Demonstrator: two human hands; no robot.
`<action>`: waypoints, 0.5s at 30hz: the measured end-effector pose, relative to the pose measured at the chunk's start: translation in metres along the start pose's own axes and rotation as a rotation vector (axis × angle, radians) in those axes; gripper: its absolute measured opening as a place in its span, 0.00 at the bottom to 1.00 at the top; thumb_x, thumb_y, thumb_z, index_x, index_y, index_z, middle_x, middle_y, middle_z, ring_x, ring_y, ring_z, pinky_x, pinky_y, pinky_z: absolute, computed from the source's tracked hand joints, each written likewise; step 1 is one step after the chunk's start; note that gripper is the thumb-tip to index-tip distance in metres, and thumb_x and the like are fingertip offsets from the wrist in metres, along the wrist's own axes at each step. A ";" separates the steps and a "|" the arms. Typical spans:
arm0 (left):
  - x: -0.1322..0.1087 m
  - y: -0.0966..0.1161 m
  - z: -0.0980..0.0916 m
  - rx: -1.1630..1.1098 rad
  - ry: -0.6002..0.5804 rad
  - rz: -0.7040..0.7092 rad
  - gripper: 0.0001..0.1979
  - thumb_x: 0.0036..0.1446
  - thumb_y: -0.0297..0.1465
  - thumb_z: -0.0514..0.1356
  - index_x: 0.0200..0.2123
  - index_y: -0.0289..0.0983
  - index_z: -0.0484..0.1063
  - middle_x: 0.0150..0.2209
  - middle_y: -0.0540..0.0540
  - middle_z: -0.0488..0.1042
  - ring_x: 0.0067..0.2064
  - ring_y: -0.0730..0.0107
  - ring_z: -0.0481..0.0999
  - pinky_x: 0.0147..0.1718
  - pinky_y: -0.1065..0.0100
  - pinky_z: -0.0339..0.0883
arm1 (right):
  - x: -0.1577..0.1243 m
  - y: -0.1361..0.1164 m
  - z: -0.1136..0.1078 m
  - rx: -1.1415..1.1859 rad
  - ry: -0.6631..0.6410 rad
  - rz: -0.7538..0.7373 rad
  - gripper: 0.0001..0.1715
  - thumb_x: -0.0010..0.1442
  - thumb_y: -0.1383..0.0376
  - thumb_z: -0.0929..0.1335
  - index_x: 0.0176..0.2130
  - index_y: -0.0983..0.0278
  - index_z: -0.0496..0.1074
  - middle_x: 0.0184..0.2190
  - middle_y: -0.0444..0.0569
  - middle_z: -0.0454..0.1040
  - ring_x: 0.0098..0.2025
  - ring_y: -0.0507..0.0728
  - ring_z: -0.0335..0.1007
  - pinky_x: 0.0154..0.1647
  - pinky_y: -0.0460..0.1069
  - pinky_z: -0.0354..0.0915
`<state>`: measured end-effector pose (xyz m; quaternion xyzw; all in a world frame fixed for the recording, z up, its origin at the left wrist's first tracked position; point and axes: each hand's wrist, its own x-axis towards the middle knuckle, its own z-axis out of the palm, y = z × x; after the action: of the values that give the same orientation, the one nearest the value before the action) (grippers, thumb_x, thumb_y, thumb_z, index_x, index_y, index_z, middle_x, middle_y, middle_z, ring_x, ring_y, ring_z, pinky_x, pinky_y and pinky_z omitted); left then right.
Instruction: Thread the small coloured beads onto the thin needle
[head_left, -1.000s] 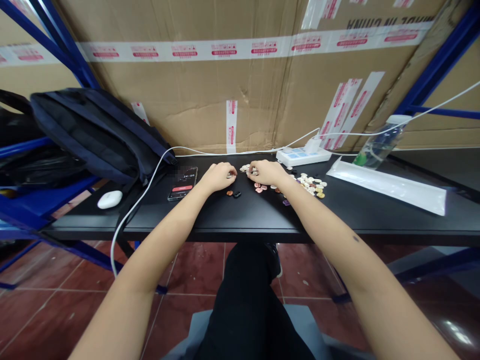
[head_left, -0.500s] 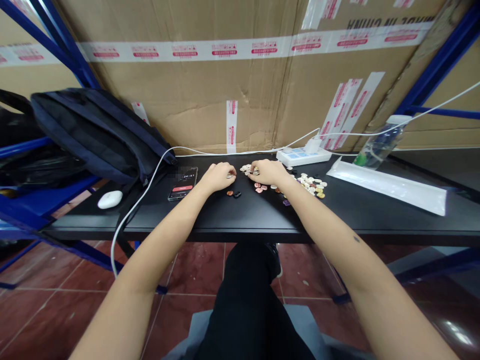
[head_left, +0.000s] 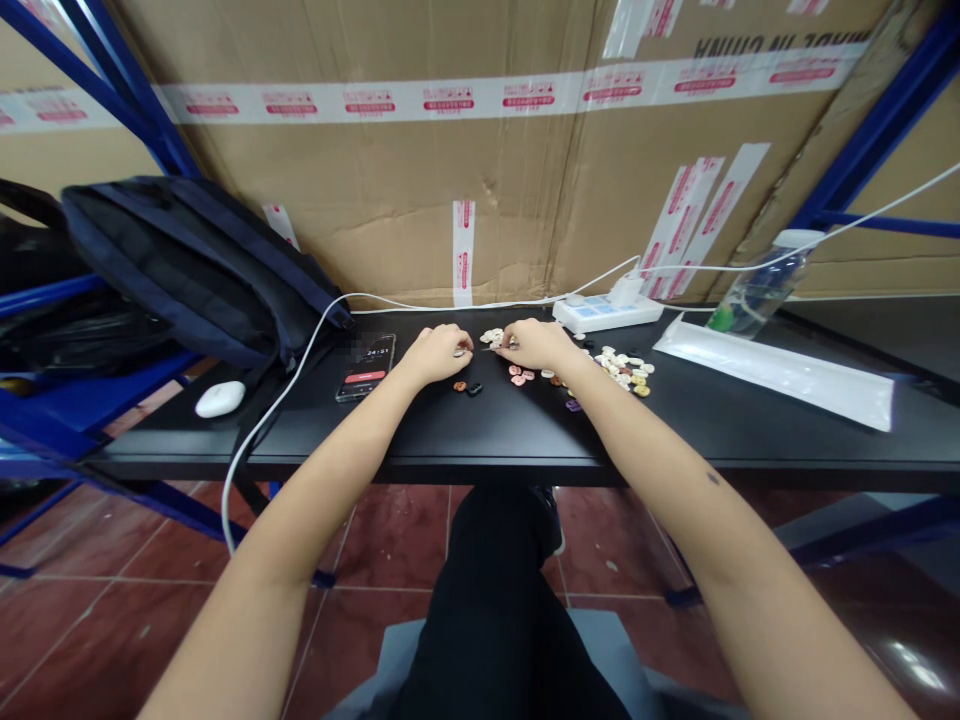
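Both my hands rest on a black table (head_left: pixel 465 440), fingers curled. My left hand (head_left: pixel 435 353) pinches a small pale button at its fingertips. My right hand (head_left: pixel 534 345) is closed in a pinch on a thin pale thing I cannot name, held toward the left hand. A small cluster of white buttons (head_left: pixel 491 336) lies just beyond the fingertips. Two dark buttons (head_left: pixel 467 387) lie below my left hand. Pink buttons (head_left: pixel 521 376) sit under my right wrist. A larger heap of mixed buttons (head_left: pixel 624 367) lies to the right.
A phone (head_left: pixel 367 367) with a lit screen lies left of my hands, a white mouse (head_left: pixel 219 399) further left beside a dark backpack (head_left: pixel 187 265). A white power strip (head_left: pixel 606 312), a plastic bottle (head_left: pixel 761 283) and a long white packet (head_left: pixel 776 371) sit right. Cardboard boxes stand behind.
My right hand's fingertips have shifted slightly at the white buttons, now showing a thin pale thing between them. My left hand and arms have stayed in place.
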<state>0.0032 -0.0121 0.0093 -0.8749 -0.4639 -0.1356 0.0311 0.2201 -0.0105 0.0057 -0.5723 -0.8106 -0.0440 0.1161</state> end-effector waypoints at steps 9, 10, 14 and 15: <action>0.000 0.000 0.000 0.003 -0.019 0.012 0.11 0.64 0.32 0.57 0.45 0.38 0.78 0.49 0.42 0.79 0.54 0.54 0.76 0.54 0.54 0.65 | -0.001 -0.003 -0.002 0.047 -0.011 -0.005 0.14 0.61 0.56 0.69 0.41 0.59 0.81 0.44 0.49 0.83 0.46 0.64 0.79 0.42 0.53 0.66; 0.000 0.001 0.000 0.002 -0.018 0.013 0.11 0.64 0.32 0.57 0.45 0.38 0.78 0.49 0.42 0.79 0.54 0.54 0.76 0.54 0.54 0.65 | -0.001 -0.004 -0.002 0.051 -0.009 -0.005 0.13 0.61 0.56 0.69 0.42 0.59 0.80 0.44 0.49 0.83 0.46 0.64 0.79 0.42 0.52 0.66; 0.000 0.001 0.000 -0.005 -0.005 0.015 0.11 0.64 0.32 0.57 0.46 0.38 0.78 0.49 0.42 0.79 0.54 0.54 0.76 0.55 0.54 0.65 | -0.002 -0.003 -0.001 0.035 0.024 0.018 0.16 0.61 0.55 0.69 0.45 0.60 0.79 0.45 0.52 0.82 0.47 0.64 0.78 0.43 0.53 0.66; 0.000 0.001 0.000 -0.007 -0.002 0.015 0.11 0.64 0.32 0.57 0.46 0.38 0.78 0.49 0.42 0.79 0.54 0.54 0.76 0.55 0.54 0.65 | -0.002 -0.003 -0.001 0.025 0.027 0.030 0.16 0.61 0.55 0.69 0.45 0.60 0.78 0.45 0.53 0.82 0.47 0.65 0.78 0.43 0.53 0.66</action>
<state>0.0036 -0.0126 0.0094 -0.8786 -0.4569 -0.1362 0.0284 0.2180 -0.0133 0.0061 -0.5821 -0.8009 -0.0402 0.1349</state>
